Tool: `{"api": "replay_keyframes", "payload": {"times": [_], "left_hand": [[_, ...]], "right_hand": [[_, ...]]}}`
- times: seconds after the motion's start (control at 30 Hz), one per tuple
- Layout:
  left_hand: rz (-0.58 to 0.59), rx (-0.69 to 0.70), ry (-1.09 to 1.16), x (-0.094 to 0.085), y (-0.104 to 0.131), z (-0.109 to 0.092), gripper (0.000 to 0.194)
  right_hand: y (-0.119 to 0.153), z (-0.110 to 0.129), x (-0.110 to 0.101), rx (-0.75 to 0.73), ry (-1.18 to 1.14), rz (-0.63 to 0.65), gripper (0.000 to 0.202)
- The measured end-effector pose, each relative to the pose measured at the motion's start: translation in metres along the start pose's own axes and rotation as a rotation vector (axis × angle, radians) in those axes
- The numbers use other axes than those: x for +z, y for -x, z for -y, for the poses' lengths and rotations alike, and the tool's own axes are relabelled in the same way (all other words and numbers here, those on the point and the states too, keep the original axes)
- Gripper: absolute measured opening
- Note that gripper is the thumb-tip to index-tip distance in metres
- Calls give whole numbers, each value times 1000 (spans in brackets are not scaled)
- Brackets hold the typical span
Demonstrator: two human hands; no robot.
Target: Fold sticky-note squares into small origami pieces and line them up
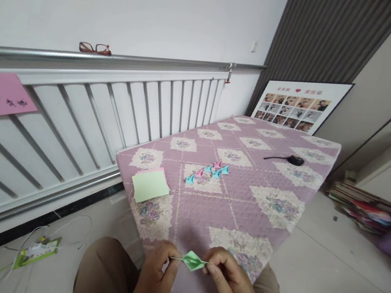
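Observation:
A small folded piece of green paper (193,261) is stretched between my two hands above the near edge of the table, its middle opened into a diamond shape. My left hand (160,271) pinches its left point between thumb and fingers. The right point is pinched the same way by my right hand (226,278). Farther up the cloth lie several small folded paper pieces (216,173), some blue and some pink. Left of them rests a stack of square paper sheets (150,186), pale green on top with pink and yellow edges showing.
A purple flowered cloth covers the table (205,210). A black spoon-like object (294,160) lies on its right side. A photo board (298,105) leans at the far end. Along the left runs a white radiator (113,116), with glasses (95,49) on the pipe above and a pink note (4,95).

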State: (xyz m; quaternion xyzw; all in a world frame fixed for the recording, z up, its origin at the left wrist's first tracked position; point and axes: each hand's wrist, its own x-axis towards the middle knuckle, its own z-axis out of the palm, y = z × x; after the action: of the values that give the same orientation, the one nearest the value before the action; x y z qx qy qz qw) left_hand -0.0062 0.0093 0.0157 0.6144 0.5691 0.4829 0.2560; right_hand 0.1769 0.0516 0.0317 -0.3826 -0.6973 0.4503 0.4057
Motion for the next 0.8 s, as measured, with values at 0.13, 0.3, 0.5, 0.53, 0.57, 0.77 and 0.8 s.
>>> {"api": "replay_keyframes", "payload": {"times": [0.13,0.3,0.5,0.53,0.57,0.77,0.8], "left_hand": [[-17,-90,39,1,1,0,16],[2,-60,-43,4,5,6,14],[58,99,-222,5,7,12,17],[70,113,-248,5,7,13,17],[85,119,-274,6,7,13,18],[239,38,-404,15,1,25,18],[257,23,-409,17,-1,29,19]], "right_hand": [[4,-10,10,39,-106,-74,24],[4,-16,9,49,39,-29,15],[1,-6,1,21,256,43,10],[1,-6,0,8,276,67,11],[1,-7,0,-8,293,92,12],[1,-31,5,-17,337,104,15],[2,-36,6,-9,338,100,15]]}}
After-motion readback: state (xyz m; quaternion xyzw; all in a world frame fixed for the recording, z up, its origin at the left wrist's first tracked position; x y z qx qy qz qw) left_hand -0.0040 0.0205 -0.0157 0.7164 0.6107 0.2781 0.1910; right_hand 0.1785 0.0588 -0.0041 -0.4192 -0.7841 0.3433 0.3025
